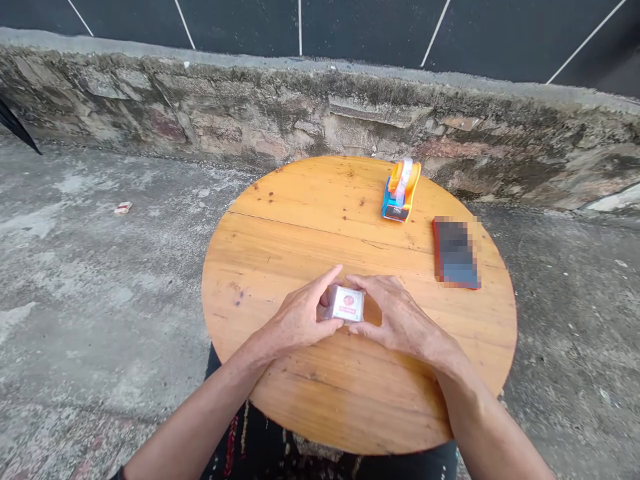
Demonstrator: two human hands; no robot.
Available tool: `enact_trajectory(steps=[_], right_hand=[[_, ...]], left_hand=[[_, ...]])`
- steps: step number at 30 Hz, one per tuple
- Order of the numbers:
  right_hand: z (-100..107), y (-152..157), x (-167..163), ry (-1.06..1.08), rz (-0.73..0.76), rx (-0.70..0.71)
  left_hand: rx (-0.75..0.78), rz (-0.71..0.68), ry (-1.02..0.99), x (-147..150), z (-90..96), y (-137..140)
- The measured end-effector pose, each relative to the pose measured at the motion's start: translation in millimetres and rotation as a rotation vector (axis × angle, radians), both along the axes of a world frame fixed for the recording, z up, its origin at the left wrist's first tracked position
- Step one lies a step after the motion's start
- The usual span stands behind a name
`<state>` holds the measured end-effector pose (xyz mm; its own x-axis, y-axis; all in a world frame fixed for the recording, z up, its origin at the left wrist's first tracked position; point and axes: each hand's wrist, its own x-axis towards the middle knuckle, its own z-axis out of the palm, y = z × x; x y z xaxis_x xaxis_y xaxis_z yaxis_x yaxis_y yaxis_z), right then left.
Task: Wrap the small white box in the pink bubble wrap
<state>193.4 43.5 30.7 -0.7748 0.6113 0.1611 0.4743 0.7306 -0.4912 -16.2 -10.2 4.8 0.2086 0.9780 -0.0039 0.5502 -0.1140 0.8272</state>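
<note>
A small white box (348,305) with a red round mark and red print on its top is at the near middle of the round table. What looks like clear wrapping shows along its left side. My left hand (303,312) curves round its left end, with the thumb at the near edge. From the other side my right hand (395,308) grips the right end, fingers at the far corner and thumb at the near one. The box's underside is hidden, so I cannot tell whether it rests on the wood.
The round wooden table (300,240) carries an orange and blue tape dispenser (401,190) at the back right. A phone-like dark slab with a red edge (457,253), partly pixelated, lies at the right. Behind runs a stone wall base (250,120). A crumpled scrap (123,208) lies on the concrete.
</note>
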Motion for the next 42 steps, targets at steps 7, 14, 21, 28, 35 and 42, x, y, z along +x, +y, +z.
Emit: enact_trajectory(steps=[7, 14, 21, 28, 35, 42], right_hand=[[-1.3, 2.4, 5.4, -0.014, 0.003, 0.002], [-6.6, 5.6, 14.2, -0.125, -0.036, -0.016], [-9.1, 2.5, 9.0, -0.101, -0.035, 0.017], [-2.0, 1.5, 3.9, -0.007, -0.051, 0.046], [-3.7, 1.4, 2.3, 0.014, -0.016, 0.064], [-1.4, 0.9, 4.9, 0.056, -0.001, 0.066]], left_hand=[[0.002, 0.000, 0.005, -0.5, 0.5, -0.9], [0.036, -0.008, 0.010, 0.1, 1.2, -0.6], [0.027, -0.010, 0.007, -0.2, 0.0, -0.2], [-0.011, 0.014, 0.008, 0.7, 2.2, 0.2], [0.001, 0.011, -0.007, 0.9, 1.0, 0.7], [0.012, 0.016, -0.006, 1.2, -4.7, 0.8]])
